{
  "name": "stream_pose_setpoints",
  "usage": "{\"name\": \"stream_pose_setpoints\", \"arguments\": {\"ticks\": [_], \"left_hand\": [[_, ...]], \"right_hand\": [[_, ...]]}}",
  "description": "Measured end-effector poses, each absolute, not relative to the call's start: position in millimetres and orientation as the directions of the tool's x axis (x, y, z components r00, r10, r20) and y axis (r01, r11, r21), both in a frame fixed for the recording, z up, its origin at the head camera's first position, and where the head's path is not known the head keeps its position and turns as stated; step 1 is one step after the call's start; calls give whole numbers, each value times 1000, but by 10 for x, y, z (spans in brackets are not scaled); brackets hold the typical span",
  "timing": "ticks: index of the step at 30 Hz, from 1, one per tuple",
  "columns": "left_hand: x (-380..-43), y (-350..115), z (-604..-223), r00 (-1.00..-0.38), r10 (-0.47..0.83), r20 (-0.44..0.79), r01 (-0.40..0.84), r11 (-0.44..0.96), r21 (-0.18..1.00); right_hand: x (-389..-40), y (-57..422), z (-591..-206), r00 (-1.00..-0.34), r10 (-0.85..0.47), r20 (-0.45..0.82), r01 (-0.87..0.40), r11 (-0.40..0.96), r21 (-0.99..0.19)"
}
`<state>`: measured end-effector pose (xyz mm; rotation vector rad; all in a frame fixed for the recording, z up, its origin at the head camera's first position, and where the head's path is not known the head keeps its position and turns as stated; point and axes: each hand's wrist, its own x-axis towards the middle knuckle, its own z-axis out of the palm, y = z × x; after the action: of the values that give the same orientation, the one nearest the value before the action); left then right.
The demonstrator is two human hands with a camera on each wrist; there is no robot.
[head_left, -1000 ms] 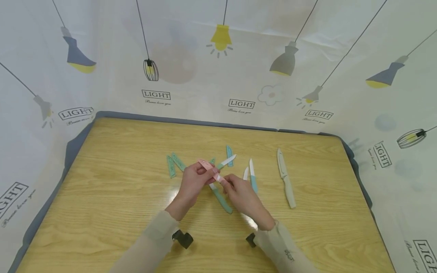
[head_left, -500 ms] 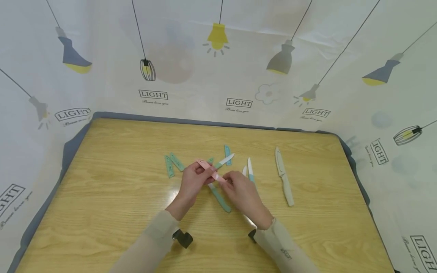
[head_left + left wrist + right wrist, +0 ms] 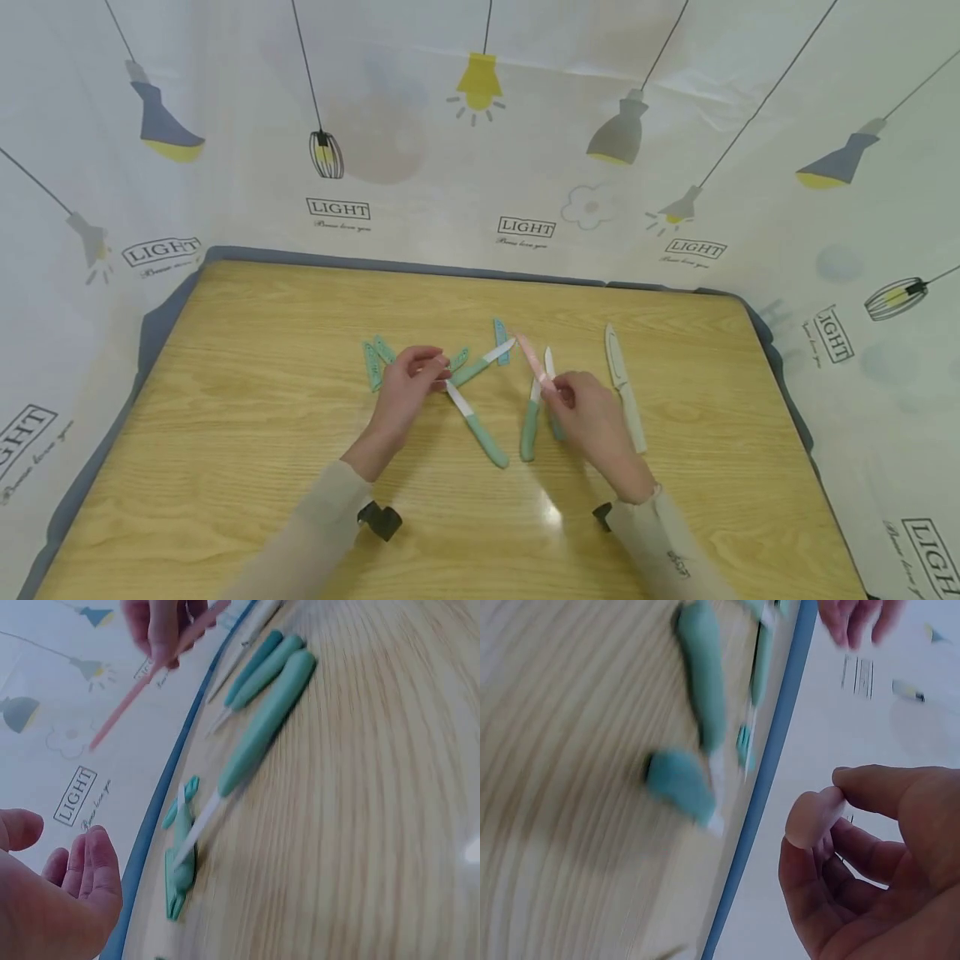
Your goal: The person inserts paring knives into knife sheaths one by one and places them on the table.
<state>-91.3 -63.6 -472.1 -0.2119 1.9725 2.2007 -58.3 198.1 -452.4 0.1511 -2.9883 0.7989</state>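
Note:
My right hand [image 3: 596, 417] pinches the handle of a pink knife [image 3: 534, 363], its blade end covered by a pink sheath and tilted up to the left, above the table. In the right wrist view the pink handle end [image 3: 810, 820] sits between thumb and fingers. My left hand [image 3: 408, 387] hovers left of the middle with fingers apart, holding nothing; the left wrist view shows its bare palm [image 3: 60, 900]. Below the hands lie green-handled knives with white blades: one knife [image 3: 483, 433] near the middle, another [image 3: 480, 365] behind it, a third [image 3: 529, 429] near the right hand.
A blue-handled knife [image 3: 557, 427] is partly hidden by the right hand. To its right lies a cream knife [image 3: 628, 400] in its sheath. Green sheaths [image 3: 372, 367] lie at left, a small green sheath [image 3: 459, 359] near the middle, a blue sheath [image 3: 502, 333] behind. A printed curtain [image 3: 420, 167] surrounds the table.
Both hands were on the pink knife, the left on its sheath. Now the left hand has let go and moved left, and the right hand has carried the sheathed knife right.

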Motion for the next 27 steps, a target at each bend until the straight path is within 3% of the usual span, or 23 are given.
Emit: {"name": "stream_pose_setpoints", "arguments": {"ticks": [12, 19, 27], "left_hand": [[-913, -1022, -4663, -978, -35, -205, -205, -7, 979], [-893, -1169, -4681, -983, -41, -178, -179, 22, 984], [-879, -1276, -4680, -985, -31, -170, -172, 50, 984]], "right_hand": [[-636, 2821, -4537, -994, 81, -80, 109, 879, -463], [-679, 3086, -4601, -969, 138, -204, 212, 887, -411], [-708, 3231, -4675, -945, 160, -284, 248, 919, -306]]}}
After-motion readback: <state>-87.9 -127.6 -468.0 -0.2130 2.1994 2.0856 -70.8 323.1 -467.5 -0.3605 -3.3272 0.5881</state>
